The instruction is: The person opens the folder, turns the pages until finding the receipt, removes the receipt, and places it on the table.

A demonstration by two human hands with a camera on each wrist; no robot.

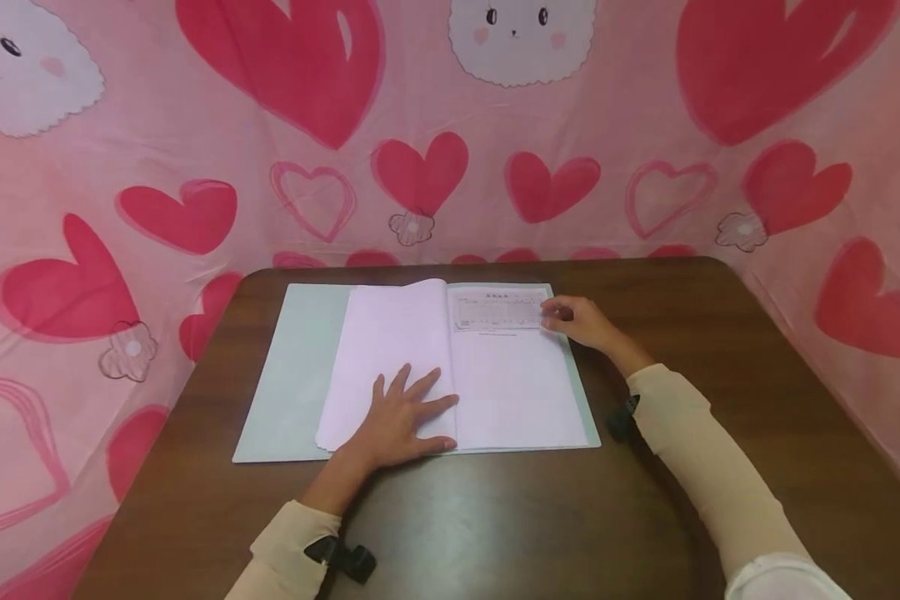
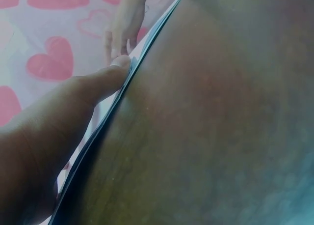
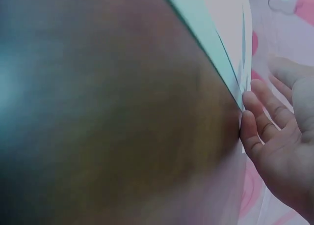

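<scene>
An open pale-green folder (image 1: pixel 292 375) lies on the table with white pages inside. My left hand (image 1: pixel 399 421) rests spread on the left-hand pages (image 1: pixel 390 333), fingers apart, thumb near the lower end of the fold. In the left wrist view the thumb (image 2: pixel 105 82) reaches the folder's near edge. On top of the right-hand page (image 1: pixel 517 392) sits a small printed slip (image 1: pixel 497 310) with lines of a form. My right hand (image 1: pixel 581 321) holds the slip's right end between thumb and fingers. In the right wrist view its other fingers (image 3: pixel 250 129) are bent beside the folder's edge.
The dark wooden table (image 1: pixel 495 525) has rounded far corners. Behind and beside it hangs a pink cloth (image 1: pixel 435 108) with red hearts. Dark wrist cameras are strapped over both beige sleeves (image 1: pixel 705 458).
</scene>
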